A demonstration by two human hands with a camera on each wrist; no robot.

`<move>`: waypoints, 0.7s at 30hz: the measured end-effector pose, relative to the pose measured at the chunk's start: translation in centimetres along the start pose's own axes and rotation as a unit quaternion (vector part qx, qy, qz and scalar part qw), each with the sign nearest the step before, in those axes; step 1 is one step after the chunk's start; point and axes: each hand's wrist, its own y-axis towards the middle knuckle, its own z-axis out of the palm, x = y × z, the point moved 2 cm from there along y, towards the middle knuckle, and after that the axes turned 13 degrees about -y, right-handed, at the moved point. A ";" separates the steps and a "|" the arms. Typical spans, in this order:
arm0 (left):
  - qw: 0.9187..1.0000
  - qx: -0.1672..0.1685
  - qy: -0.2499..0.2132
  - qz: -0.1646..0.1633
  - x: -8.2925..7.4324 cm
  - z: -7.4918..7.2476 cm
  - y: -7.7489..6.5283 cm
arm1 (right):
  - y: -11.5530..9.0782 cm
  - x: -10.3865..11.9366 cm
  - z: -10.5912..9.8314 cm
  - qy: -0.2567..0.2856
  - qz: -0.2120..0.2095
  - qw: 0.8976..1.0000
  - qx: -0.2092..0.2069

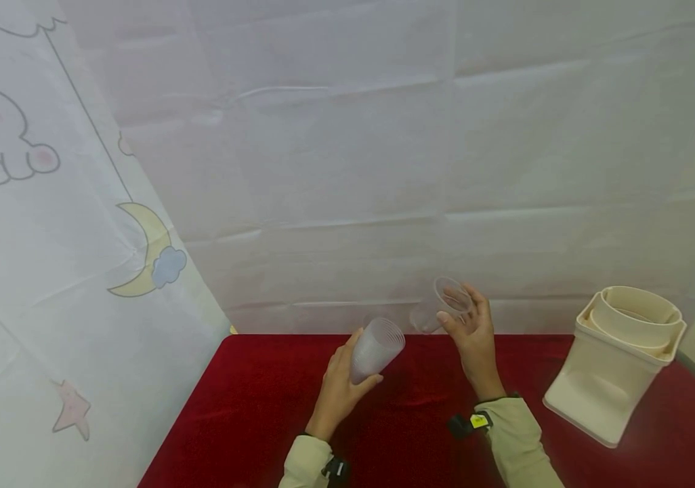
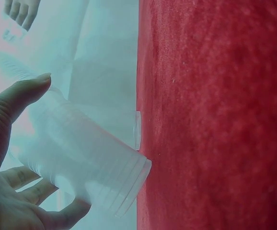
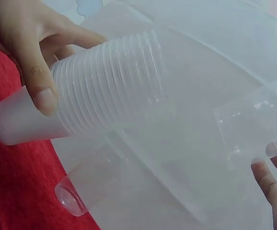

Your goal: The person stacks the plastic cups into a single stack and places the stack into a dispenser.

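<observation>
My left hand (image 1: 340, 388) grips a nested stack of clear plastic cups (image 1: 376, 347), tilted with the rims up and to the right. In the right wrist view its thumb and fingers wrap the stack (image 3: 105, 86) near the middle. To the right, my right hand (image 1: 475, 335) holds one clear plastic cup (image 3: 251, 124) by its side, raised above the back of the table, rim tilted upward. Another clear cup (image 3: 88, 184) stands on the red cloth beyond the stack, partly hidden by it in the head view.
A red cloth (image 1: 250, 400) covers the table. On the right stands a beige plastic container (image 1: 597, 373) with a round ring-shaped top. A pale creased sheet (image 1: 347, 169) hangs behind the table, and a sheet with cartoon prints (image 1: 30, 271) is at the left.
</observation>
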 end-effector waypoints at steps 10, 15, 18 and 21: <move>1.000 -0.001 0.004 0.003 0.0 0.0 -0.1 | -0.1 0.8 0.3 0.017 -0.008 1.000 0.010; 1.000 -0.001 0.006 0.004 0.0 0.0 -0.1 | -0.1 1.0 0.4 0.025 -0.016 0.999 0.014; 1.000 -0.002 0.007 0.010 0.0 0.0 -0.1 | -0.1 1.2 0.4 0.027 -0.021 0.999 0.015; 1.000 -0.003 0.007 0.013 0.0 0.0 0.0 | -0.1 1.3 0.5 0.030 -0.024 0.999 0.018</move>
